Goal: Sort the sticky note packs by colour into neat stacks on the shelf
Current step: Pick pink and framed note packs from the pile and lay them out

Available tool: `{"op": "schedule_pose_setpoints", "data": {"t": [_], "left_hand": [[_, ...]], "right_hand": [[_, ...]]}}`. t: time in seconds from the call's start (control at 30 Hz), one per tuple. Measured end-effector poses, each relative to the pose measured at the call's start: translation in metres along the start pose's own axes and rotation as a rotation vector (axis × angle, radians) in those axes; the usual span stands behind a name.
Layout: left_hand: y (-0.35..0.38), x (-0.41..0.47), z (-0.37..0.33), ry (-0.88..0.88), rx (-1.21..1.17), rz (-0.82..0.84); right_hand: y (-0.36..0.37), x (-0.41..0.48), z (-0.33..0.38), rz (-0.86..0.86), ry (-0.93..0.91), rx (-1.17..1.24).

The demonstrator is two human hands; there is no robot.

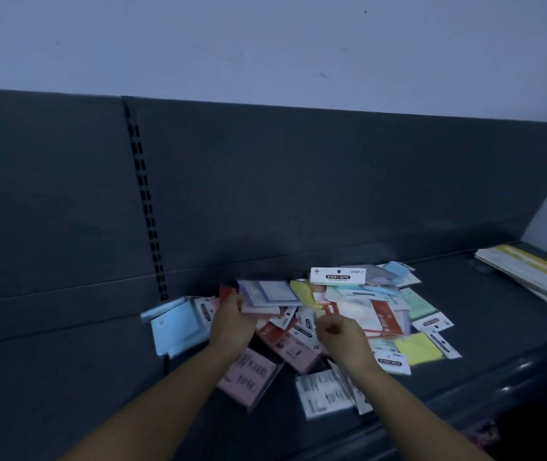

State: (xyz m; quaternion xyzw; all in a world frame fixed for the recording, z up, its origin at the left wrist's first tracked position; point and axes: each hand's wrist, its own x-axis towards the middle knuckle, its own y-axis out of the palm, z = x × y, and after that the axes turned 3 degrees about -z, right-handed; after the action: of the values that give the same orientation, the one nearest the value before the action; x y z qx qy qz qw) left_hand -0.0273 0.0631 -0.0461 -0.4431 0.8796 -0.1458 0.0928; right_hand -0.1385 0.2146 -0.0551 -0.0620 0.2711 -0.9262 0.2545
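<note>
We look down on a long dark grey metal shelf (498, 331) with a slotted dark back panel (298, 194) behind it. At the far right lies one flat stack of white and yellow papers (531, 274). In the middle sprawls one loose pile of sticky note packs (365, 314), too overlapped and blurred for a full count; in it we make out two yellow square packs (420, 348) and two pink packs lying face down (250, 377) at the near edge. Just left of the pile sits a small heap of pale blue packs (179, 322), at least two. Two bare hands reach in. The left hand (232, 322) holds a lavender sticky note pack (270, 294) above the pile's left part, its fingers (239, 302) pinching the pack's left edge. The right hand (342, 337) hovers over the pile's middle with fingers curled; we cannot tell whether they pinch anything.
</note>
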Motion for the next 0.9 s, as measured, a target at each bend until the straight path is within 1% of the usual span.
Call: {"op": "schedule_pose_setpoints", "data": {"t": [0.07,0.1,0.2,0.27,0.37,0.43,0.5,0.53,0.6,0.67,0.73,0.8,0.83,0.9], "left_hand": [[0.002,0.009,-0.002,-0.027,0.004,-0.011],[0.004,0.013,-0.004,-0.045,0.006,-0.013],[0.012,0.027,-0.012,-0.156,-0.111,-0.015],[0.018,0.035,-0.016,-0.228,-0.206,-0.025],[0.024,0.042,-0.016,-0.274,-0.262,-0.005],[0.028,0.046,-0.015,-0.275,-0.231,0.041],[0.03,0.05,-0.015,-0.271,-0.187,0.082],[0.031,0.052,-0.017,-0.261,-0.173,0.088],[0.03,0.055,-0.022,-0.181,-0.124,0.052],[0.027,0.058,-0.029,-0.048,-0.101,-0.013],[0.023,0.06,-0.037,0.047,-0.142,-0.055],[0.02,0.062,-0.043,0.048,-0.217,-0.083],[0.02,0.062,-0.046,0.015,-0.285,-0.091],[0.021,0.063,-0.05,-0.07,-0.444,-0.084]], "right_hand": [[0.003,0.011,0.004,0.018,-0.101,-0.163],[0.005,0.015,0.006,0.026,-0.133,-0.197],[0.013,0.027,0.011,0.092,-0.165,-0.169],[0.02,0.032,0.013,0.181,-0.166,-0.168],[0.029,0.036,0.016,0.279,-0.187,-0.187],[0.033,0.036,0.016,0.272,-0.196,-0.168],[0.032,0.034,0.017,0.261,-0.165,-0.134],[0.029,0.033,0.017,0.258,-0.144,-0.133],[0.022,0.033,0.017,0.251,-0.116,-0.13],[0.013,0.035,0.019,0.208,-0.107,-0.111],[0.001,0.038,0.022,0.126,-0.097,-0.012],[-0.013,0.04,0.025,0.024,-0.064,0.183],[-0.02,0.042,0.026,-0.035,-0.038,0.254],[-0.038,0.05,0.021,-0.148,0.003,0.282]]}}
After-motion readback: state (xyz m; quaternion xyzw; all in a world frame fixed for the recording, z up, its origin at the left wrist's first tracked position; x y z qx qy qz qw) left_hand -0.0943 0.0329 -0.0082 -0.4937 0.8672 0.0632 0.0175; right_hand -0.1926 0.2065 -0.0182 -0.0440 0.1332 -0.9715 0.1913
